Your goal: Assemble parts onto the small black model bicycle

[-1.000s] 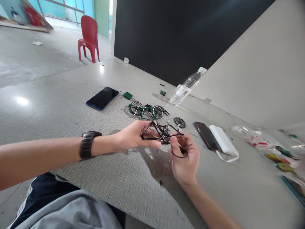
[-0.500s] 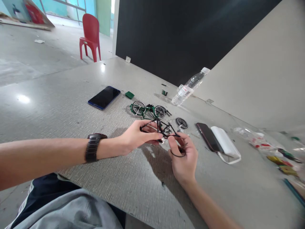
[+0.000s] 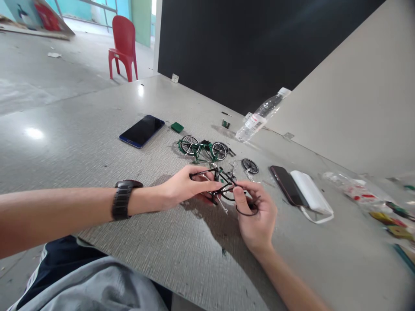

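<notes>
Thin-tubed black bicycle frame (image 3: 217, 175) has turned in the left hand (image 3: 182, 185).

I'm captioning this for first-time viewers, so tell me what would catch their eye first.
First, the miniature black bicycle frame held between the left hand and the right hand, near the middle of the view. Just beyond it is a green miniature bicycle. Farther back, the bright red chair stands out at upper left.
</notes>
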`<state>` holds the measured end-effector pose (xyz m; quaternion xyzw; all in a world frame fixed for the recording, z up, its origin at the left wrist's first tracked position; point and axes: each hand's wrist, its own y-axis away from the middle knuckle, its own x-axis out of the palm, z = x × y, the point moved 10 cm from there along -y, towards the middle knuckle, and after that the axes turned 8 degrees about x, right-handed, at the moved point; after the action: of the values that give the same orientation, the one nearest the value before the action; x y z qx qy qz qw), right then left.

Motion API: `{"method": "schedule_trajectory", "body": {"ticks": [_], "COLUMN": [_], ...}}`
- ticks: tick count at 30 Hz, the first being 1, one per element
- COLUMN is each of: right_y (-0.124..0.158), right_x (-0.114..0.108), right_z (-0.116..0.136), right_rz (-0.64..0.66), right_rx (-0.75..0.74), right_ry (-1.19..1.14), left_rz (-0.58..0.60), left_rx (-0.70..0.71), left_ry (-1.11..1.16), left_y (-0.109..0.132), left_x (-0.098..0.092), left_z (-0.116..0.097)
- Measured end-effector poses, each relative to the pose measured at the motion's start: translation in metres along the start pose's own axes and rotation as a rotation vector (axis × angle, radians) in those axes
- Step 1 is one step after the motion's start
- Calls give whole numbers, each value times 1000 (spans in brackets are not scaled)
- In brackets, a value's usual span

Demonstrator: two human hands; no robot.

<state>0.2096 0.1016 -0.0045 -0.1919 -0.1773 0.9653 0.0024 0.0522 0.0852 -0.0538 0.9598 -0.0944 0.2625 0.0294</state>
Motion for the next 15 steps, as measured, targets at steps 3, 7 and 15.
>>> {"method": "schedule_trajectory", "body": {"ticks": [3, 7, 15], "right_y": [2, 2, 3], "right_x": [0, 1, 4], "right_z": [5, 6, 6], "right_rz": [-6, -10, 6], "right_rx": [-32, -36, 7], "right_ry": [-7, -14, 9], "left_rz": [0, 3, 14], "left_rx": [-1, 13, 46], "left_ry": [20, 6, -19], "left_y": [0, 1, 1], "left_x": [1, 1, 0], "left_z": [0, 0, -4]}}
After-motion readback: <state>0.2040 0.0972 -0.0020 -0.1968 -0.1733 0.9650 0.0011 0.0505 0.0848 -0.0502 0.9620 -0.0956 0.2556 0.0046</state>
